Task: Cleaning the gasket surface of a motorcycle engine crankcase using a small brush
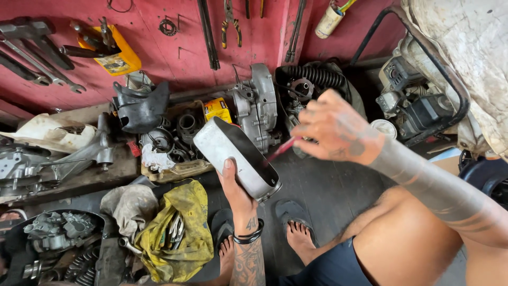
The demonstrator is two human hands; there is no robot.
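- Red workshop wall hung with wrenches and pliers stood behind a dark floor strewn with engine parts.
- Left hand was closed around the lower end of a grey metal cover, tilted up over the floor.
- Right hand pinched a thin red tool, its tip at the cover's open side.
- A yellow rag lay just left of the feet.

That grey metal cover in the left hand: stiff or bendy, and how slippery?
The grey metal cover looks like a rigid hollow shell, so probably stiff and fairly light. Its smooth painted skin could slip; the left hand grips only its lower end. The right hand holds a thin red tool at its opening.
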